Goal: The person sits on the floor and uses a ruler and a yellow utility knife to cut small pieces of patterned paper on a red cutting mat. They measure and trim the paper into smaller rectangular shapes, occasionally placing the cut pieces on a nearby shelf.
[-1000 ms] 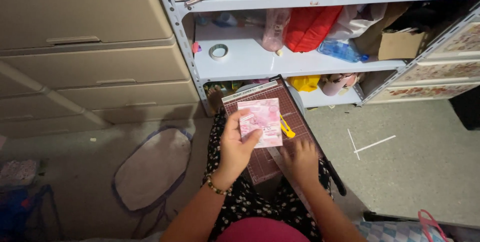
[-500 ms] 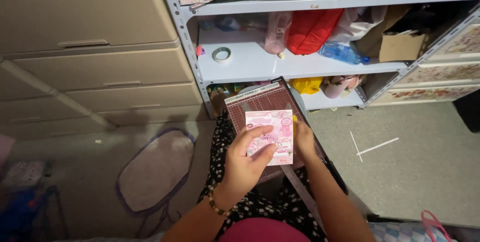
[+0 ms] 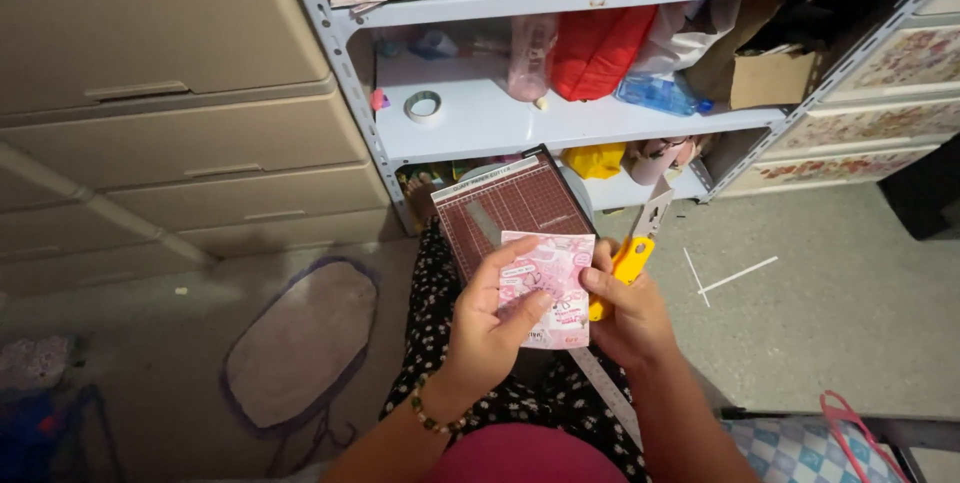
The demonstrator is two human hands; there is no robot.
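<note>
Drawers (image 3: pixel 170 93), beige plastic, fill the left, with an oval mat (image 3: pixel 300 343) on the floor below them. I see my left hand (image 3: pixel 490 328), a beaded bracelet at its wrist, pinching a pink patterned paper card (image 3: pixel 550 288) between thumb and fingers, held over my lap. Behind the card a dark red gridded cutting board (image 3: pixel 510 205) leans up toward a white shelf (image 3: pixel 560 123) holding a tape roll (image 3: pixel 424 106). My right hand (image 3: pixel 625 318) touches the card's right edge, fingers curled around a yellow-handled cutter (image 3: pixel 628 265).
</note>
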